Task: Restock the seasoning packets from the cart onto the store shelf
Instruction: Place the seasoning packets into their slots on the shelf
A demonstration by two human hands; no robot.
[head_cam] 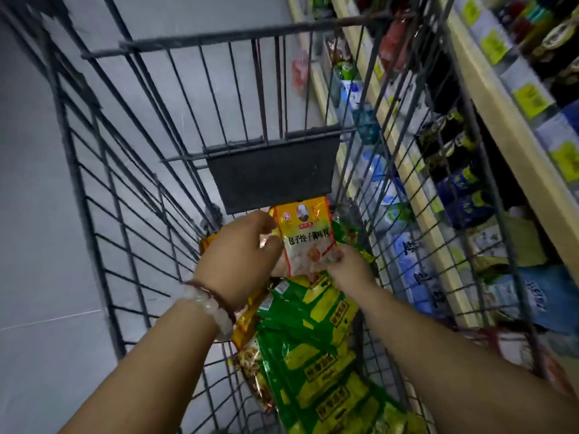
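I note both hands, left hand [241,255] and right hand [347,264], pinching 1 yellow-and-white plastic seasoning packet [308,239] above the grey wire cart [125,183]; the glossy film risks slipping back down.

Dim light falls on a pale grey tiled floor [37,214] beside cream store shelving [501,126] lined with yellow price tags [529,100].
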